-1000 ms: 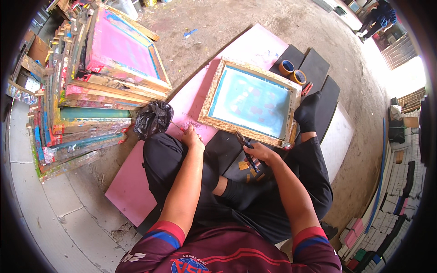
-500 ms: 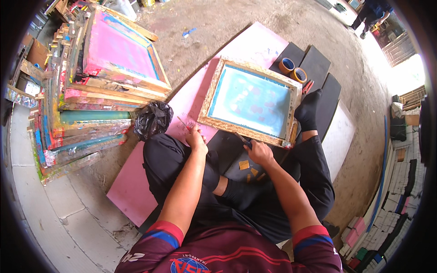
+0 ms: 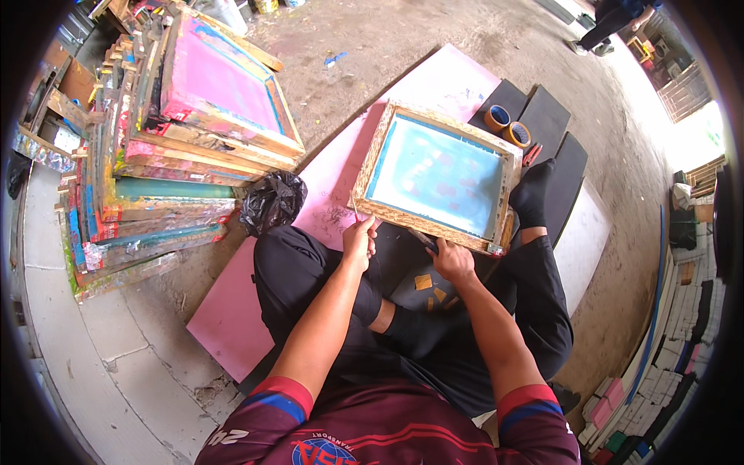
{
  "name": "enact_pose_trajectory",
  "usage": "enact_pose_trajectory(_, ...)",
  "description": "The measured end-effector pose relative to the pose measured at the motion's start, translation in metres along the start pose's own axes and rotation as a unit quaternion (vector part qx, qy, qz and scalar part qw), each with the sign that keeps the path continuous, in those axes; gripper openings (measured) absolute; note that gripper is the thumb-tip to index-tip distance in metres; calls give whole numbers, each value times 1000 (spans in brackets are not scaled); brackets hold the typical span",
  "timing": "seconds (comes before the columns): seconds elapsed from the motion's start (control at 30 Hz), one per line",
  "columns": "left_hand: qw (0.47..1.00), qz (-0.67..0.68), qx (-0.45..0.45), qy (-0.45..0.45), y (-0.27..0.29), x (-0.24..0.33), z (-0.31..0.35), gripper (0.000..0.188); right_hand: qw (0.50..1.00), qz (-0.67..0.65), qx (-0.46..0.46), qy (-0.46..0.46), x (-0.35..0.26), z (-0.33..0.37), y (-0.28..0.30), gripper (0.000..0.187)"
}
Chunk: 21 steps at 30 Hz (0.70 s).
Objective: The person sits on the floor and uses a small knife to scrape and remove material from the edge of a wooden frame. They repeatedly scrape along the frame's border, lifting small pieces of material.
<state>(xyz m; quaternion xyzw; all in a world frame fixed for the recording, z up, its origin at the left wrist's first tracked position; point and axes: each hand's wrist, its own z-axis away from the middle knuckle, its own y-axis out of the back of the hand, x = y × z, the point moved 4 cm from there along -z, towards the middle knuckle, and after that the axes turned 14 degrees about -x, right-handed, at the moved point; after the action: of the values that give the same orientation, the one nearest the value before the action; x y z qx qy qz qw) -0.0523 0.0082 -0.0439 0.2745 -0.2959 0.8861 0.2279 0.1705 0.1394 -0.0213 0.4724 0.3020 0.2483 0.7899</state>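
A wooden screen-printing frame (image 3: pixel 373 147) with blue and white mesh lies tilted in front of me. My left hand (image 3: pixel 359 243) is closed on a thin pale strip (image 3: pixel 355 204), which stands against the frame's near left corner. At the frame's near edge, my right hand (image 3: pixel 454 261) grips a dark-handled tool (image 3: pixel 423 239); its tip points up and left, and its exact kind is unclear. Small tan pieces (image 3: pixel 423 282) lie on the dark surface between my legs.
Two tape rolls (image 3: pixel 497 118) and red-handled pliers (image 3: pixel 532 154) lie on black boards beyond the frame. Stacked, paint-stained screens (image 3: pixel 225 74) rise at left beside a black plastic bag (image 3: pixel 273 203). A pink board (image 3: pixel 232 310) lies underneath. Another person (image 3: pixel 608 27) stands far right.
My left hand has moved right and brought the thin strip to the frame's corner. My right hand stays by the near edge. The view has shifted slightly, and the distant person has moved.
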Motion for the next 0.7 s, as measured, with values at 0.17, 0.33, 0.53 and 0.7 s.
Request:
enact_pose_trajectory(0.17,998,-35,-43,17,-8,-4,-1,33,1000,-3,7,22,2,3,-2,33)
enact_pose_trajectory(0.33,991,-82,-101,22,-18,-7,4,33,997,-40,48,44,3,9,5,33)
enact_pose_trajectory(0.53,971,-136,-197,-5,-30,-3,12,32,994,-97,-29,32,-25,16,15,38)
enact_pose_trajectory(0.7,980,-81,-181,11,-21,-9,6,23,988,-124,-65,57,-41,19,25,40)
